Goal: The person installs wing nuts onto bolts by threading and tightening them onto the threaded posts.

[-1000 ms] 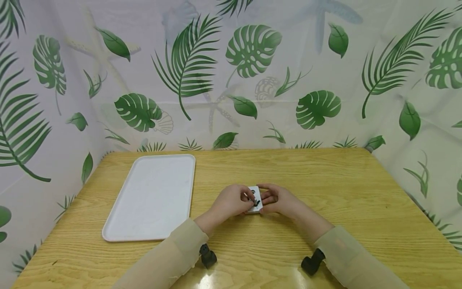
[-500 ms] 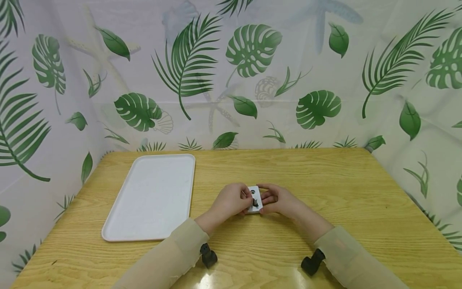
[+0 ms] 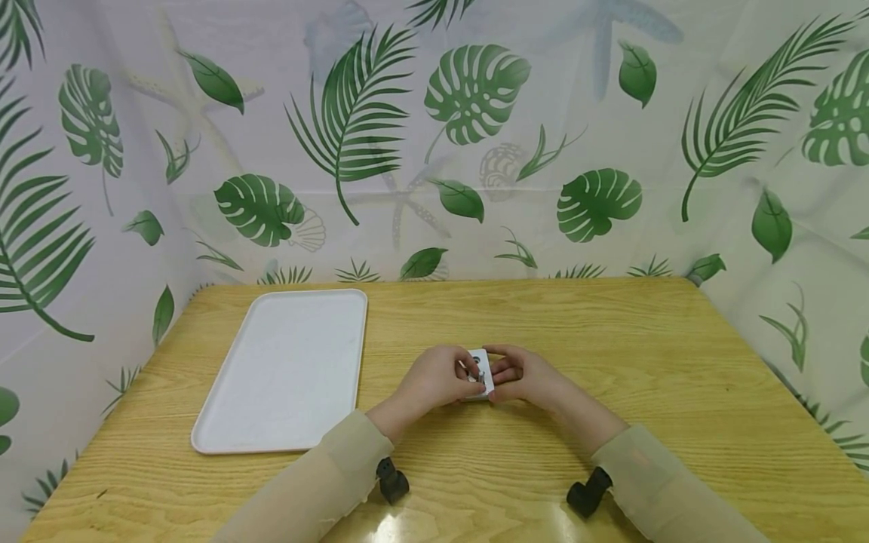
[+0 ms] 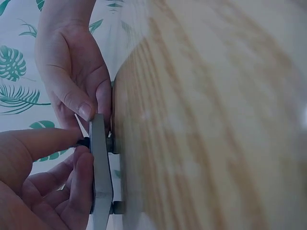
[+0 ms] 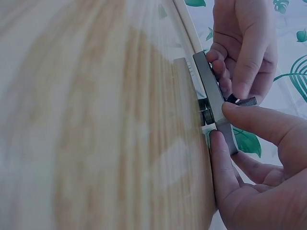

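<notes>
A small white-and-grey plate (image 3: 486, 369) is raised above the wooden table on short round feet (image 5: 207, 116). In the head view a dark hole shows near its far end. A small knurled metal screw (image 5: 247, 102) with a black part at its base stands on the plate's upper face. My left hand (image 3: 440, 375) pinches this screw between thumb and forefinger, hiding part of it. From the other side my right hand (image 3: 532, 377) holds the plate by its edge; the right wrist view shows the thumb on top and a finger below.
A white rectangular tray (image 3: 288, 369) lies to the left on the wooden table (image 3: 611, 332). Leaf-patterned cloth (image 3: 380, 151) hangs behind the table and at both sides. A black camera mount (image 3: 392, 480) sits at the left wrist, another (image 3: 588, 494) at the right.
Half a second ago my left fingers were drawn back a little to the left, baring the screw; now they are over it again. My right hand and the plate stay put.
</notes>
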`<state>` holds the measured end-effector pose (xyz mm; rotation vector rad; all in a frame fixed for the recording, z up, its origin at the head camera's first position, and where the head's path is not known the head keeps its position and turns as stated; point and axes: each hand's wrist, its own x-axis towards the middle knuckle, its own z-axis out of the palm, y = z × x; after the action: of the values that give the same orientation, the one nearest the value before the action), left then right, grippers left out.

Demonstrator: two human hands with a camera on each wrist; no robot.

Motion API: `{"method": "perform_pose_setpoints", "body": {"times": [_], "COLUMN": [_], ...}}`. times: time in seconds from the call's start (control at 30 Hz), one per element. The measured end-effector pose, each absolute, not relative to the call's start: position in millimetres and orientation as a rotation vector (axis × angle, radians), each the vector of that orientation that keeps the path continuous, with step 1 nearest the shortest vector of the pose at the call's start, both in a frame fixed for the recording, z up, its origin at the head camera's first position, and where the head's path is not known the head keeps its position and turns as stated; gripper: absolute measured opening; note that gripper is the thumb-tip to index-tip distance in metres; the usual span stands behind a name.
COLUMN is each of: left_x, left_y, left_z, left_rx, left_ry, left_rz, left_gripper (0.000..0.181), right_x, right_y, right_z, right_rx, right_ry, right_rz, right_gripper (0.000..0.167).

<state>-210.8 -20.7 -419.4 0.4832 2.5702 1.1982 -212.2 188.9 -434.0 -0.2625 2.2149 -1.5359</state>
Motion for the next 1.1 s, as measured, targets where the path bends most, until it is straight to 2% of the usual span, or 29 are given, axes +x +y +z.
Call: {"method": "perform_pose_setpoints", "body": {"times": [0.27,0.5,1.1], "left_x": [-212.2,-213.3,-209.6], "left_y": [-20.7,-20.6,-20.3], "left_z": [-421.1,-422.5,-418.9], "left_rx": [0.486,0.453,0.406], "left_ry": [2.597,2.582,2.511], "left_rz": [1.200,1.236,1.283], "left_gripper": [0.002,0.012,0.009], "right_x": [-211.8,-211.0,-210.9], "right_y": [188.2,187.6,189.2], "right_z": [-432.6,-431.5,-433.2], "right_rx": [-0.237,-0.230,-0.243], "right_ry": [2.229,2.228,2.211], "right_rz": [-1.525,-1.524,-1.534], "right_gripper": [0.087,0.088,0.088]}}
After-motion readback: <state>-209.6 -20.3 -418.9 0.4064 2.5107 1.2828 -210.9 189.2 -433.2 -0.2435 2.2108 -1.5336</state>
